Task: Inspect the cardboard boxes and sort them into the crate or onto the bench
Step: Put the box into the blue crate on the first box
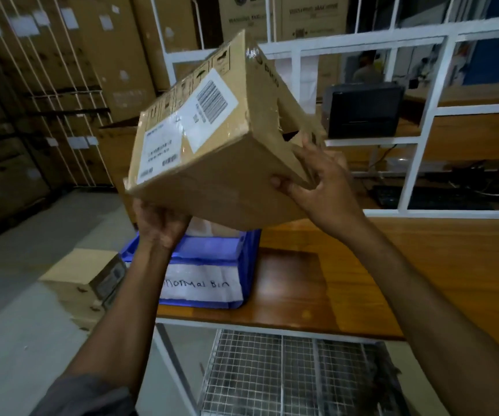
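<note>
A brown cardboard box (212, 139) with white barcode labels is held tilted in the air above the bench. My left hand (159, 223) grips its lower left corner from below. My right hand (320, 178) grips its lower right edge, thumb on the near face and fingers on the side face, which looks torn with a dark hole. Below the box stands a blue crate (209, 250) with a white paper label reading "normal bin", on the left end of the wooden bench (422, 265).
Another cardboard box (83, 277) sits on the floor left of the crate. A wire mesh shelf (287, 373) lies under the bench. A white frame partition (431, 121) with a dark printer (365, 109) stands behind. Stacked cartons (47, 85) fill the left wall.
</note>
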The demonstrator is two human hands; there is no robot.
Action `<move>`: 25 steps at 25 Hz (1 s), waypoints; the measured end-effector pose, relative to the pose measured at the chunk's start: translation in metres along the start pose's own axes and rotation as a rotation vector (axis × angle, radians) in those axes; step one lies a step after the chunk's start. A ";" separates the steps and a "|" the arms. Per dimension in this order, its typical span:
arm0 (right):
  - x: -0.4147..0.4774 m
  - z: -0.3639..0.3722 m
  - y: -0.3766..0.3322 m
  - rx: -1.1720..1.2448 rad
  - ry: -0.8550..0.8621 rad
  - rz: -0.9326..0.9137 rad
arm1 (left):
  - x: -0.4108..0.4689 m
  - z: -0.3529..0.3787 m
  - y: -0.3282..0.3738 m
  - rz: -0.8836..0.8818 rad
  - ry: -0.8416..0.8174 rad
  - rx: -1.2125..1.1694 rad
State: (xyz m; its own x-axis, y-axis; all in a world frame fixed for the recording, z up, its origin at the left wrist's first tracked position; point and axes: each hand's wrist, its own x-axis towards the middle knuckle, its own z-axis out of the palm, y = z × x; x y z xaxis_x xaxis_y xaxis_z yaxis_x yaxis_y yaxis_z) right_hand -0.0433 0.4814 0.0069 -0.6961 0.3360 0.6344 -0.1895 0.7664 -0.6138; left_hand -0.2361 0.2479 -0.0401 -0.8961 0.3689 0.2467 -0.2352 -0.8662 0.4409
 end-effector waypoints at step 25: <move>0.051 0.268 0.008 0.054 -0.118 0.390 | 0.128 -0.146 0.146 0.017 -0.147 1.281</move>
State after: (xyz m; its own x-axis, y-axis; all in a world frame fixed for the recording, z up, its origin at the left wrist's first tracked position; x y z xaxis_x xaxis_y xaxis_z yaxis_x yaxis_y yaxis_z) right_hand -0.2660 0.3585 -0.0913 -0.7970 0.5282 0.2928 0.0704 0.5627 -0.8236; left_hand -0.4402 0.1196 -0.0701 -0.8266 0.4656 0.3162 0.3757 0.0381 0.9260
